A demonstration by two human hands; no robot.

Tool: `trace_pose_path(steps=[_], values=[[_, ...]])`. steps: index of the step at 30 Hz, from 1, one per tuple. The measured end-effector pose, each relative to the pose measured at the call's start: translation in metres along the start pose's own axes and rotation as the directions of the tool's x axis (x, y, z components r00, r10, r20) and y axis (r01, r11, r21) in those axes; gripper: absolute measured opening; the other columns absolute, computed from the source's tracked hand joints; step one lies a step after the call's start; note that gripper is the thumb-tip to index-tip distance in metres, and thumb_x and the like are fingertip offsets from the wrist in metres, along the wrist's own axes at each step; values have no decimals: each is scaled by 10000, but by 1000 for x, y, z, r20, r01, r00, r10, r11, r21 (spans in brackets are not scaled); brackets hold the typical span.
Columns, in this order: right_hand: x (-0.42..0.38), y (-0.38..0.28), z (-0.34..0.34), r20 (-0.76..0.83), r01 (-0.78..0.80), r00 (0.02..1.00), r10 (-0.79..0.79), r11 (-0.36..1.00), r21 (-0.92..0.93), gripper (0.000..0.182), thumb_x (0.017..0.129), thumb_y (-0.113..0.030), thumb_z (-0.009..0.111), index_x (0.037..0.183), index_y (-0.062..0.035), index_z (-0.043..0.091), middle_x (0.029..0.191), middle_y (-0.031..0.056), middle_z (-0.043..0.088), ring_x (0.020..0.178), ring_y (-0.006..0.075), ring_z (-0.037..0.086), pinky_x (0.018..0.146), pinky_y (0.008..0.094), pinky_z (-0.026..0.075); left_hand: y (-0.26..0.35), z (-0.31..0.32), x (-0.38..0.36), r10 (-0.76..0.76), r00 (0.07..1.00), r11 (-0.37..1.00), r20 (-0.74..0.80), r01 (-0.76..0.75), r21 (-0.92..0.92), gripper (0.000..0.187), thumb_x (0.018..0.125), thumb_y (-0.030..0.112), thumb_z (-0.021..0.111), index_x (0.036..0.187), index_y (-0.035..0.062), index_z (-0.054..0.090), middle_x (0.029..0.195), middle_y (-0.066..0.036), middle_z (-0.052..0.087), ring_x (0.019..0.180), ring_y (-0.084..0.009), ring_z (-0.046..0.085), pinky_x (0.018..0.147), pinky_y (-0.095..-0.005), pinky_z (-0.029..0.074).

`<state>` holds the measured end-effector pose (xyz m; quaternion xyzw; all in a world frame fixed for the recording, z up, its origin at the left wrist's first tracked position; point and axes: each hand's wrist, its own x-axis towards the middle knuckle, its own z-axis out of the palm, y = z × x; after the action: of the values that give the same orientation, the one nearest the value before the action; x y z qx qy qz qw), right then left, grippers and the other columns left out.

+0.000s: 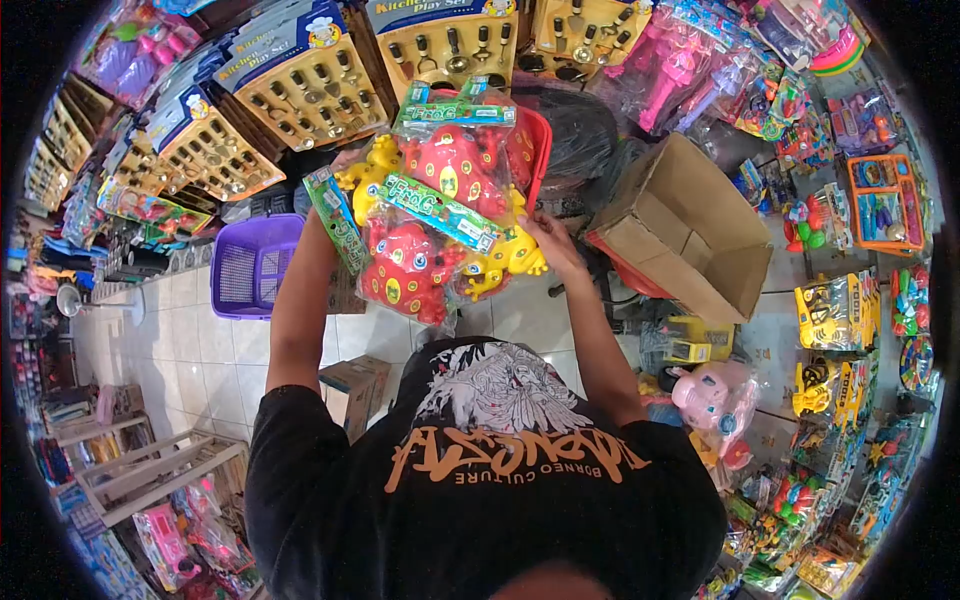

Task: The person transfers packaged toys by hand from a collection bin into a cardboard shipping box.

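Observation:
Several toy frogs in clear bags with green "Frog" header cards are bunched in front of me. A red toy frog (405, 268) is at the front of the bunch, with another red toy frog (452, 168) behind it. My left hand (347, 162) grips the bunch from the left, beside a yellow toy frog (376, 172); most of its fingers are hidden. On the right, my right hand (553, 243) is closed around the bag edge by a second yellow toy frog (512, 256). A red container (541, 155) shows just behind the bunch.
An open cardboard box (690, 225) stands to the right, and a purple basket (232, 275) to the left. Carded kitchen play sets (310, 95) hang ahead. A smaller carton (355, 385) sits on the tiled floor. Bagged toys line the right side, including a pink one (712, 395).

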<state>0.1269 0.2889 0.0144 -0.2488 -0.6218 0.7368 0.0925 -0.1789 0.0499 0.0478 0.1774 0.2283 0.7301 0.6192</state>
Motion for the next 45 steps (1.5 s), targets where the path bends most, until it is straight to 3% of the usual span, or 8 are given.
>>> trace_pose_path(steps=[17, 19, 21, 22, 23, 28, 35, 45], values=[[3, 13, 1, -4, -104, 995, 104, 995, -4, 448, 780, -338, 684, 1043, -23, 505, 918, 53, 568, 816, 121, 546, 715, 260, 453, 1, -62, -16, 8, 998, 978, -57, -19, -210, 664, 866, 553, 379, 1288, 41, 400, 1277, -184, 464, 1147, -329, 473, 986, -478, 345], [3, 13, -3, 12, -102, 995, 103, 994, -24, 487, 783, -384, 670, 1062, -27, 492, 938, 61, 567, 826, 126, 545, 724, 272, 453, -2, -72, -36, 73, 897, 986, -436, -131, -105, 715, 807, 636, 412, 1216, 54, 477, 1140, -153, 569, 1058, -251, 531, 923, -428, 413], [1, 5, -9, -7, -190, 982, 190, 977, -99, 519, 808, -485, 590, 1079, -52, 498, 987, 37, 550, 892, 124, 527, 743, 279, 440, 3, -107, -69, 9, 975, 962, 221, 52, -270, 778, 785, 695, 367, 1257, 81, 442, 1098, -126, 571, 1027, -244, 519, 934, -403, 378], [-4, -16, -5, -51, -184, 983, 179, 973, -140, 592, 783, -552, 580, 1106, -64, 486, 1009, 30, 546, 934, 134, 516, 745, 301, 442, -9, -68, -78, 98, 955, 984, -281, -134, -115, 781, 781, 704, 359, 1265, 96, 434, 1093, -115, 558, 1008, -244, 515, 928, -389, 371], [3, -16, -8, -38, -179, 984, 175, 973, -145, 592, 783, -552, 580, 1106, -64, 486, 1009, 30, 546, 934, 134, 516, 745, 301, 442, -27, -22, -91, 233, 682, 969, -693, -224, 106, 784, 777, 714, 350, 1274, 112, 426, 1089, -105, 545, 989, -244, 510, 922, -375, 365], [73, -24, -32, -358, 184, 885, -298, 929, -320, 517, 851, -441, 557, 1105, 7, 509, 1095, 116, 529, 1001, 185, 501, 882, 307, 392, -129, 3, -153, 433, 405, 863, -805, -443, 241, 780, 763, 724, 353, 1244, 115, 428, 1179, -120, 477, 1113, -302, 409, 951, -480, 282], [146, -25, -38, -131, 264, 853, -505, 635, -726, 370, 912, -244, 464, 1235, -64, 478, 1293, 178, 445, 1209, 302, 416, 990, 351, 332, -205, 63, -144, 288, 668, 929, -687, -368, 32, 661, 815, 591, 479, 1287, 144, 361, 1273, -107, 415, 1124, -273, 441, 907, -496, 373], [121, -16, -42, -209, 167, 880, -427, 690, -704, 397, 866, -139, 497, 1262, -125, 485, 1244, 175, 504, 1134, 287, 504, 936, 336, 394, -189, 58, -113, 406, 705, 894, -582, -439, 92, 538, 898, 366, 479, 1313, 58, 331, 1303, -89, 447, 1175, -233, 457, 983, -413, 370]])
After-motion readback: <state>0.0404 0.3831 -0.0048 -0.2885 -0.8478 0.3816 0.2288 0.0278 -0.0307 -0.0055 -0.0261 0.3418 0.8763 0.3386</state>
